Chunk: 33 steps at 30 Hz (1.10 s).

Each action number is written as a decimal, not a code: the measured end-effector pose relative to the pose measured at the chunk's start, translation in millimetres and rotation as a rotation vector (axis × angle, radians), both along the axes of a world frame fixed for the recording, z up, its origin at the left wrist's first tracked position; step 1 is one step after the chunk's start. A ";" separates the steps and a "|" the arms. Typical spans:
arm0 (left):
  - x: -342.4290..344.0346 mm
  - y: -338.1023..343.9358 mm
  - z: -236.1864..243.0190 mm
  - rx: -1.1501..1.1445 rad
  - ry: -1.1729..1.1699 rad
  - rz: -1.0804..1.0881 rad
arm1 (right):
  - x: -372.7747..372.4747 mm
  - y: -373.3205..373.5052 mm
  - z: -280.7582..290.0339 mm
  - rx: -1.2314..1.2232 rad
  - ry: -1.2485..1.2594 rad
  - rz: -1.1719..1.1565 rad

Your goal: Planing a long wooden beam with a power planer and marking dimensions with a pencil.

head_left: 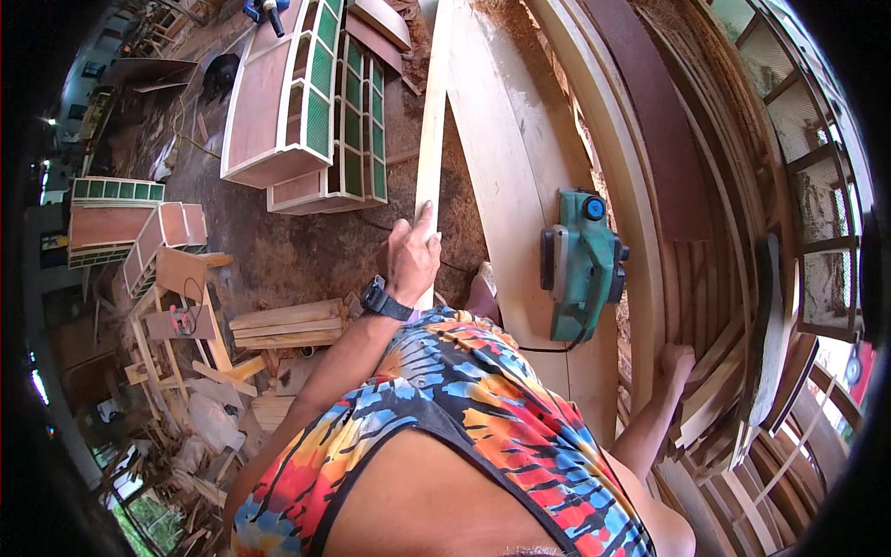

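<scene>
My left hand, with a watch on its wrist, is wrapped round a long, pale wooden strip. Its index finger lies along the wood, and the strip runs away from my body toward the top of the view. Off to the right, my right hand looks closed against the stacked boards; whatever its fingers hold is hidden. Between the hands, a green electric planer rests on wide pale boards, its black cord trailing toward me. No hand touches the planer.
Wooden cabinets with green mesh panels stand beyond my left hand. A pile of cut planks lies left of my forearm. Long thick timber borders the boards on the right. Sawdust and scraps cover the floor.
</scene>
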<state>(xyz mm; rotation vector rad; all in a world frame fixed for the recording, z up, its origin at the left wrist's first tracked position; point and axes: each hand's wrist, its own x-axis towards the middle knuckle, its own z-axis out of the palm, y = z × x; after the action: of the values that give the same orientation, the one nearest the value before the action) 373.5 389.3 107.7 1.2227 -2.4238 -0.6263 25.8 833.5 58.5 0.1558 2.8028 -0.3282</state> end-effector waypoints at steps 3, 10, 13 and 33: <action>-2.9 1.0 -0.8 0.019 -0.040 0.002 | -1.7 -0.7 0.2 0.045 -0.120 -0.076; -4.1 0.9 -1.1 0.010 0.031 -0.039 | -15.2 39.4 -33.3 0.202 0.014 0.455; -2.5 -0.3 -3.3 0.014 -0.008 -0.042 | -16.1 36.0 -34.6 0.233 0.016 0.340; 16.2 -4.3 -50.3 0.965 0.894 0.271 | -5.7 12.5 -16.1 0.181 0.087 0.172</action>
<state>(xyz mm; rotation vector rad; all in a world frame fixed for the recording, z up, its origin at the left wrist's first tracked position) 389.7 385.1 57.4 1.1335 -1.1623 -1.8660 20.1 846.0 42.4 -0.0605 2.9041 -0.0422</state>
